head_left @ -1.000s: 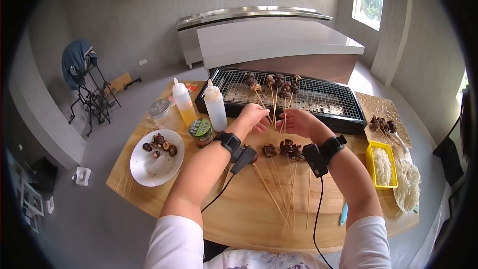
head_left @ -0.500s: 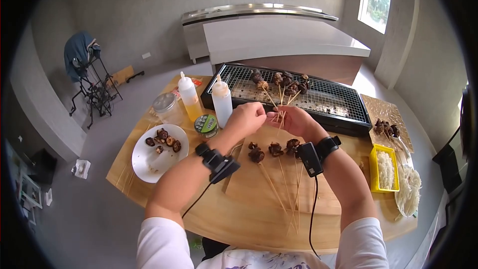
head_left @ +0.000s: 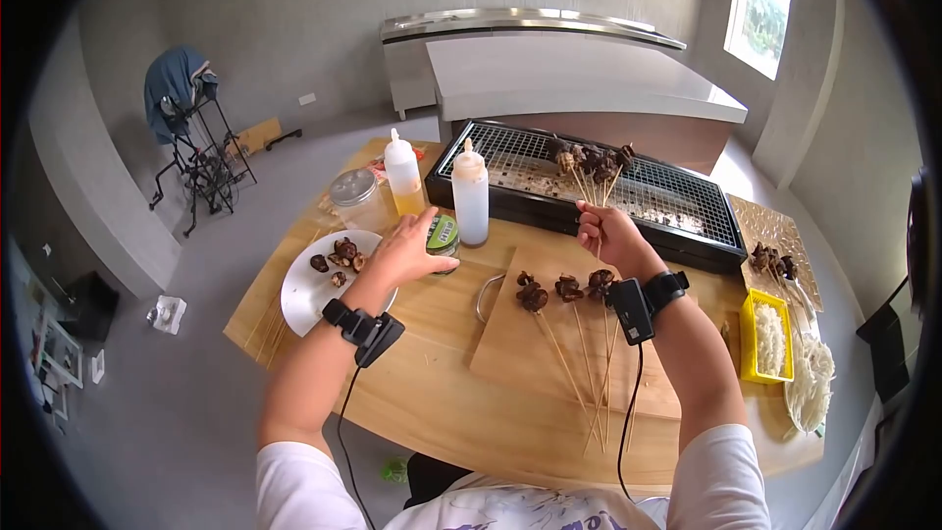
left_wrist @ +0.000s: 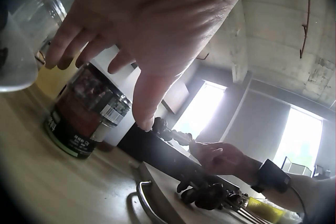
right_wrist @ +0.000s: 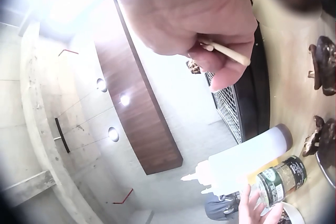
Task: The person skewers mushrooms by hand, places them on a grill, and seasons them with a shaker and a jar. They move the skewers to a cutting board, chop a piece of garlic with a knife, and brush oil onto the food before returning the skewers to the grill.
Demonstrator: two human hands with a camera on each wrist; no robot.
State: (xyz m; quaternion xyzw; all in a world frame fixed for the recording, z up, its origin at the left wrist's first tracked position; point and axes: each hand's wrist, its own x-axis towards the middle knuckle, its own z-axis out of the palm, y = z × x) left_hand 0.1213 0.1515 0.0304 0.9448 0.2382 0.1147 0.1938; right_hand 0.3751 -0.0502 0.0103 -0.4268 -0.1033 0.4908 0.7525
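My right hand (head_left: 612,238) grips a bunch of bamboo skewers by their sticks at the grill's front edge. Dark mushroom pieces (head_left: 593,159) on those skewers fan out above the grill grate (head_left: 520,159). In the right wrist view, stick ends (right_wrist: 231,53) poke out of the curled fingers. My left hand (head_left: 400,253) reaches over the table beside a seasoning jar (head_left: 444,232) with a green lid. Seen from the left wrist, its fingers are spread, close over the jar (left_wrist: 86,113). More mushroom skewers (head_left: 569,288) lie on the wooden board (head_left: 500,334).
Two squeeze bottles (head_left: 471,198) and a glass jar (head_left: 357,198) stand behind the left hand. A white plate (head_left: 299,299) with mushrooms lies partly under the left forearm. On the right are a yellow basket (head_left: 751,344) of white strands and more mushroom skewers (head_left: 773,263).
My left hand has left the skewers and moved left to the green-lidded jar. The right hand now holds the skewers alone, their mushroom ends drawn closer together over the grill.
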